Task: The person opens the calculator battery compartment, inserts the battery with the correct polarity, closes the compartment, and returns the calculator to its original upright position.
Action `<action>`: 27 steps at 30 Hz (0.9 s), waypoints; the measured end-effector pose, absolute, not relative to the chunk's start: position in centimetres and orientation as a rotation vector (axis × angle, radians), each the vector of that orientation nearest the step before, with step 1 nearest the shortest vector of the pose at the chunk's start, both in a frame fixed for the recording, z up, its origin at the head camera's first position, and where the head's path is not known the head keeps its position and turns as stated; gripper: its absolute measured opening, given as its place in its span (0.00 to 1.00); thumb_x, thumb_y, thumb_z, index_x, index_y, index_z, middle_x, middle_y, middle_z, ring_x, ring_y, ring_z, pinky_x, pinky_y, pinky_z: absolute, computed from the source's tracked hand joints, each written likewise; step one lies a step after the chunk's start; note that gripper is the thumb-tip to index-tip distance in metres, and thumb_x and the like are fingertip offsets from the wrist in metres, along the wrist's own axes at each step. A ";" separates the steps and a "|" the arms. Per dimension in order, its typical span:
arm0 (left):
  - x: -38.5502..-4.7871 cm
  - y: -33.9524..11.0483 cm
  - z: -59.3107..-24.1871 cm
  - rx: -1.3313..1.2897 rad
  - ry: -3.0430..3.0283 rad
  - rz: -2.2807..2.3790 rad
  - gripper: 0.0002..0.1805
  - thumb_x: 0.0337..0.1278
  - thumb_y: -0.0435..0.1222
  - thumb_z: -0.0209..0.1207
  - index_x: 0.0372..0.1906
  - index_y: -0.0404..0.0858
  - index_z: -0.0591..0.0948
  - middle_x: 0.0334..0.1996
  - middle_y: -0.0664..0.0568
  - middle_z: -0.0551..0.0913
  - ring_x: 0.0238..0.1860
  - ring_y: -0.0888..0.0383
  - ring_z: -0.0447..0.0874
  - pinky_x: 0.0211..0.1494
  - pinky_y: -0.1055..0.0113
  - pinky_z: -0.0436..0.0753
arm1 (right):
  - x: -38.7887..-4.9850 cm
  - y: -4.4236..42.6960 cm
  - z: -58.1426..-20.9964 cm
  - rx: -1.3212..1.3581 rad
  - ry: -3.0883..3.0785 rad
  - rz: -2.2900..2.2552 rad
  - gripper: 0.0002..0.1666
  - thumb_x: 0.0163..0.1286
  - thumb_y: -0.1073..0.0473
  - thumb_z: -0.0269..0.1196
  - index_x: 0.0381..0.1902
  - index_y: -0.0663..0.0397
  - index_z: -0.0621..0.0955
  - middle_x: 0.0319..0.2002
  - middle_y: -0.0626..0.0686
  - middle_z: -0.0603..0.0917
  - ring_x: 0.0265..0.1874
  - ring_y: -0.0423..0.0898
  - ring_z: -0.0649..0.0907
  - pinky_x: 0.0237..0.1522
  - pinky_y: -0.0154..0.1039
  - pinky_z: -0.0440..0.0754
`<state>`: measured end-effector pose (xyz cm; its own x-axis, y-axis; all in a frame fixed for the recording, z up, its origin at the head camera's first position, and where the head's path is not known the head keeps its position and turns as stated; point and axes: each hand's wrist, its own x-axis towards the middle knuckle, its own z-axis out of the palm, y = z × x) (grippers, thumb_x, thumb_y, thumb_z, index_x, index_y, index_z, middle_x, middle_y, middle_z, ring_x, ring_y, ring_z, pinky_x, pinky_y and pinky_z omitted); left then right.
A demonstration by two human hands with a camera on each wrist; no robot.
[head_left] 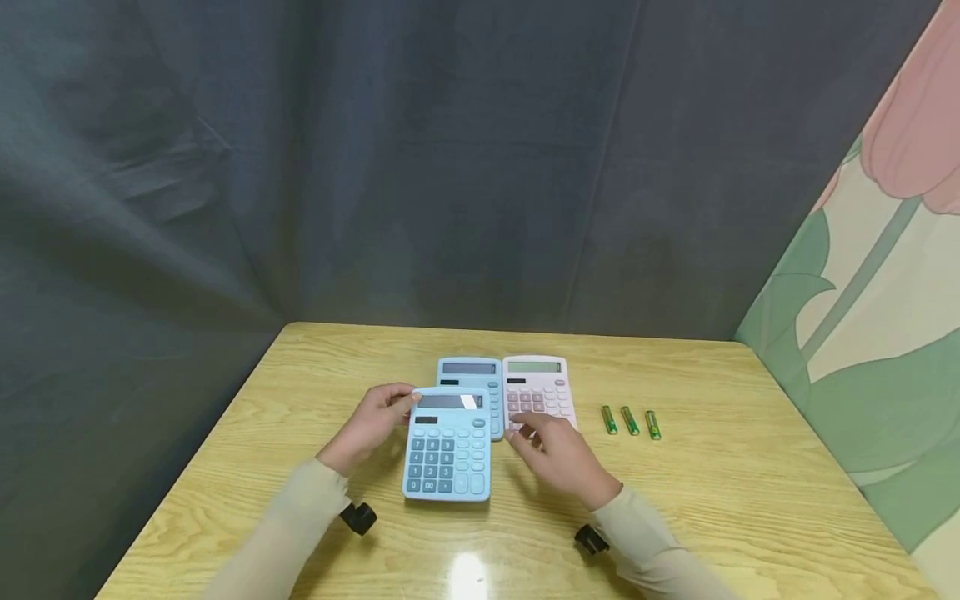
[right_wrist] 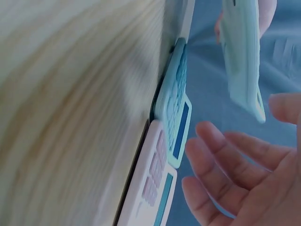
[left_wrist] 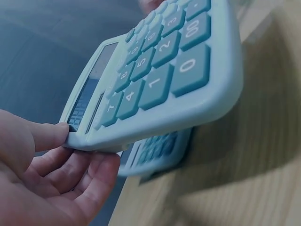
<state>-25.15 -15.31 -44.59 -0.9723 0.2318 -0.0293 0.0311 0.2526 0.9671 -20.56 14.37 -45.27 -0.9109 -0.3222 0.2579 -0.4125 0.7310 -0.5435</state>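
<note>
A blue calculator (head_left: 448,446) is raised above the table, its display and keys facing up. My left hand (head_left: 375,421) pinches its upper left corner, thumb on the face and fingers beneath, as the left wrist view shows on the same calculator (left_wrist: 155,80). My right hand (head_left: 558,454) hovers near the lower part of a pink calculator (head_left: 536,383) on the table, holding nothing. In the right wrist view the right hand (right_wrist: 244,174) has spread, slightly bent fingers, apart from the raised calculator (right_wrist: 242,52). A second blue calculator (head_left: 468,371) lies partly hidden behind the raised one.
Several small green batteries, or at least three, the middle battery (head_left: 630,421) among them, lie in a row right of the pink calculator. The wooden table (head_left: 712,500) ends at a dark curtain (head_left: 480,167) behind. A flower-patterned cloth (head_left: 885,333) hangs at right.
</note>
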 end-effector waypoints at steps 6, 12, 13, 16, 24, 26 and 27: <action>-24.2 -12.8 -45.2 0.330 2.295 1.802 0.16 0.76 0.35 0.52 0.54 0.25 0.79 0.43 0.43 0.86 0.46 0.48 0.85 0.51 0.59 0.85 | -20.3 14.1 -45.2 0.599 -2.796 1.003 0.16 0.76 0.48 0.57 0.46 0.51 0.85 0.26 0.41 0.81 0.24 0.36 0.76 0.29 0.31 0.76; -23.9 -11.7 -46.1 0.329 2.270 1.806 0.17 0.76 0.36 0.51 0.54 0.24 0.78 0.43 0.40 0.85 0.44 0.48 0.85 0.48 0.59 0.85 | -20.5 14.3 -45.5 0.600 -2.812 1.058 0.15 0.78 0.52 0.56 0.28 0.45 0.77 0.15 0.41 0.70 0.15 0.35 0.68 0.20 0.31 0.68; -23.9 -11.6 -46.2 0.325 2.272 1.809 0.17 0.76 0.35 0.51 0.54 0.24 0.78 0.43 0.41 0.85 0.44 0.49 0.85 0.48 0.59 0.85 | -20.6 14.4 -45.6 0.591 -2.816 1.074 0.15 0.78 0.53 0.56 0.28 0.45 0.77 0.15 0.41 0.70 0.15 0.35 0.67 0.19 0.31 0.68; -23.8 -11.3 -46.4 0.308 2.274 1.817 0.16 0.76 0.35 0.52 0.53 0.26 0.79 0.42 0.43 0.86 0.43 0.50 0.85 0.48 0.59 0.86 | -20.7 14.4 -45.7 0.574 -2.820 1.106 0.14 0.78 0.55 0.56 0.28 0.47 0.79 0.15 0.41 0.70 0.15 0.35 0.68 0.20 0.31 0.68; -24.0 -10.8 -47.1 0.295 2.296 1.823 0.14 0.75 0.35 0.53 0.51 0.27 0.81 0.41 0.44 0.86 0.41 0.54 0.85 0.47 0.60 0.85 | -21.0 14.7 -46.1 0.561 -2.827 1.139 0.16 0.78 0.56 0.56 0.26 0.48 0.78 0.14 0.42 0.70 0.13 0.35 0.67 0.18 0.31 0.68; -24.1 -10.7 -47.2 0.304 2.327 1.806 0.14 0.75 0.35 0.53 0.51 0.28 0.82 0.42 0.44 0.86 0.41 0.55 0.84 0.47 0.61 0.85 | -21.1 14.8 -46.1 0.557 -2.830 1.144 0.16 0.78 0.56 0.56 0.26 0.48 0.78 0.14 0.42 0.70 0.12 0.35 0.68 0.18 0.31 0.68; -24.2 -10.6 -47.2 0.318 2.359 1.785 0.14 0.75 0.35 0.53 0.51 0.28 0.82 0.42 0.45 0.85 0.40 0.56 0.83 0.45 0.61 0.85 | -21.1 14.8 -46.1 0.556 -2.829 1.148 0.16 0.78 0.56 0.56 0.27 0.48 0.78 0.14 0.42 0.70 0.12 0.35 0.68 0.17 0.31 0.68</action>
